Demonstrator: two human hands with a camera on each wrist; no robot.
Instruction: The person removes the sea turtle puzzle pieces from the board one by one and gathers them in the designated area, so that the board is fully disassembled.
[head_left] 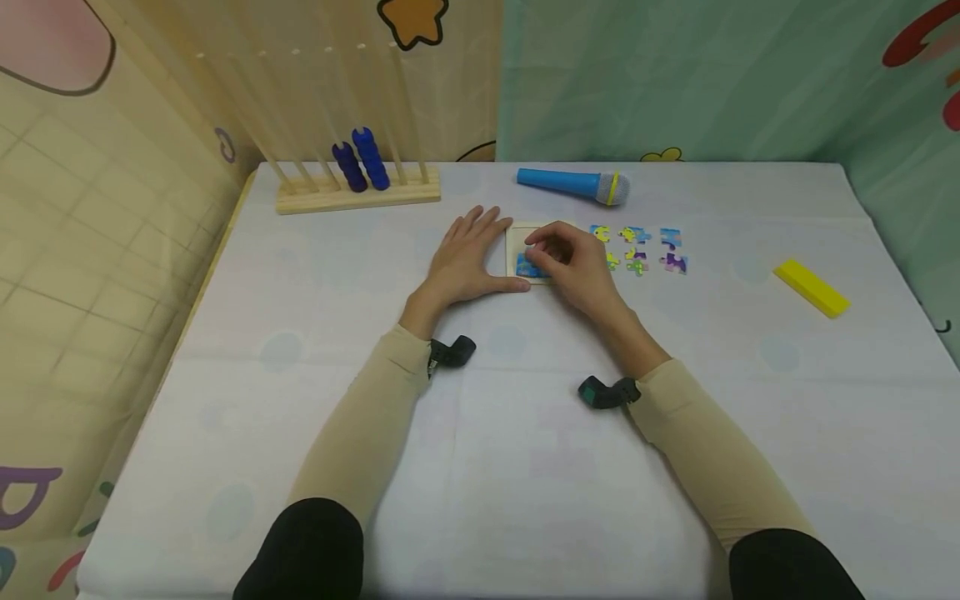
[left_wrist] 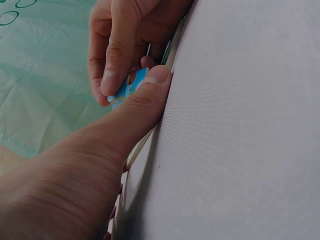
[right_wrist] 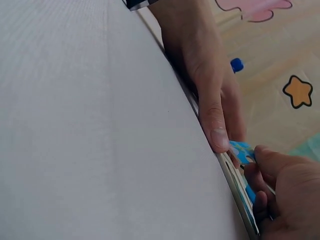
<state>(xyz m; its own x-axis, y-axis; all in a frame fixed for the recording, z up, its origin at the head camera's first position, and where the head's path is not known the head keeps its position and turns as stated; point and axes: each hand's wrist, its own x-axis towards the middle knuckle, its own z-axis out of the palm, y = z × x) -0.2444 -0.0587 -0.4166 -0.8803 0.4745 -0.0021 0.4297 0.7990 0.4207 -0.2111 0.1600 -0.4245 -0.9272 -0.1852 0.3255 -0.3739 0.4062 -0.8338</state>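
Note:
A shallow wooden puzzle tray (head_left: 516, 242) lies on the table, with blue puzzle pieces (head_left: 529, 267) in its near left corner. My left hand (head_left: 467, 258) lies spread at the tray's left side, its thumb along the near edge. Over the tray, my right hand (head_left: 573, 267) pinches a blue jigsaw piece (left_wrist: 131, 86) between thumb and fingers. That piece is tilted beside the left thumb, as the right wrist view also shows with the blue piece (right_wrist: 241, 151). The right hand hides part of the tray. Several loose jigsaw pieces (head_left: 673, 263) lie to its right.
Behind the left hand stands a wooden peg rack (head_left: 360, 198) with blue beads (head_left: 371, 158) on two rods. A blue toy microphone (head_left: 562, 181) lies at the back. At the right is a yellow block (head_left: 812, 287). Curtains (head_left: 675, 83) hang behind the white table (head_left: 510, 467).

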